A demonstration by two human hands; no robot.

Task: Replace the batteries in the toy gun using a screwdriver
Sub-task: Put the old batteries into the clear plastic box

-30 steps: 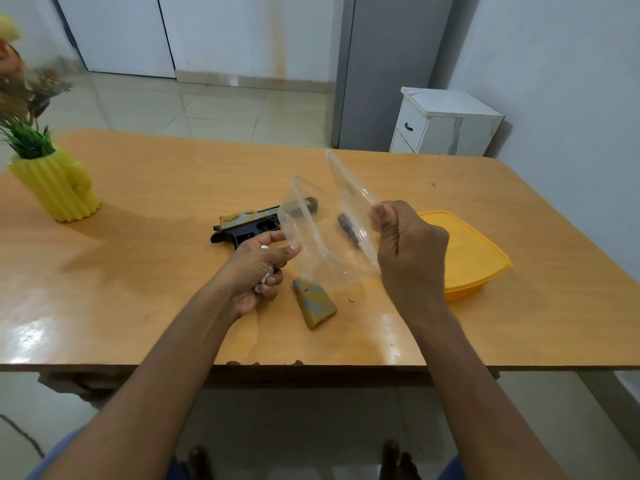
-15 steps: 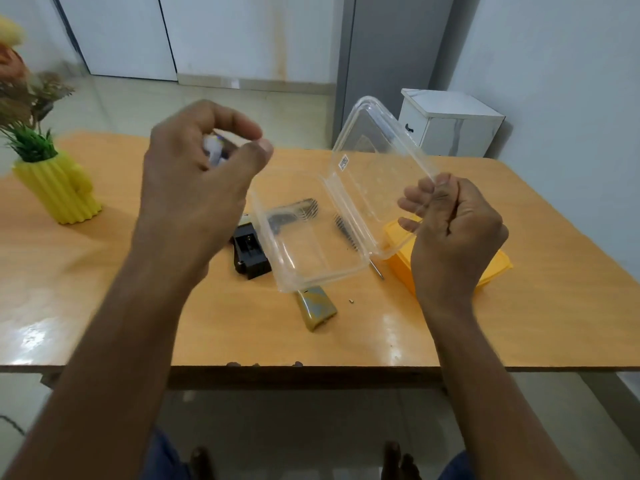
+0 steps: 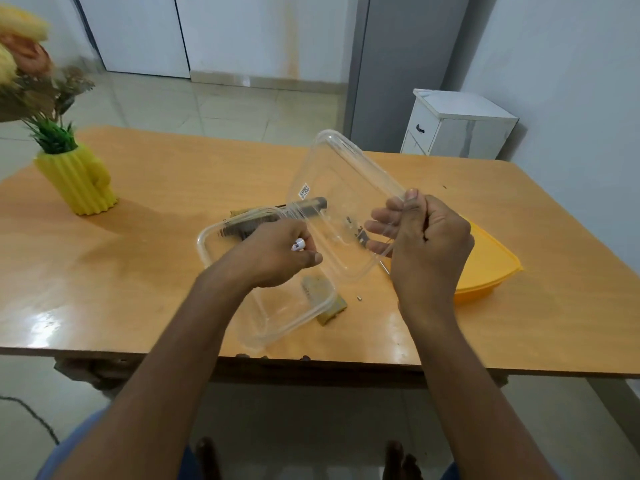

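My right hand (image 3: 420,242) grips the raised lid edge of a clear hinged plastic box (image 3: 263,320), held tilted above the table. My left hand (image 3: 277,254) is inside the box's lower half, fingers curled round small white batteries (image 3: 298,244). The toy gun (image 3: 277,216) lies on the table behind the box, seen partly through the plastic. Its olive battery cover (image 3: 329,306) lies under the box's near corner. A tiny screw (image 3: 359,299) sits beside the cover. The screwdriver (image 3: 360,233) lies behind the lid, its shaft mostly hidden by my right hand.
A yellow plastic lid (image 3: 485,275) lies at the right, partly behind my right hand. A yellow ribbed vase (image 3: 78,183) with flowers stands at the far left of the wooden table (image 3: 156,271). A white cabinet (image 3: 457,126) stands beyond the table's far right corner.
My left hand rose from the table with the batteries, then came down into the open box. The box has swung open wider and tilted toward me.
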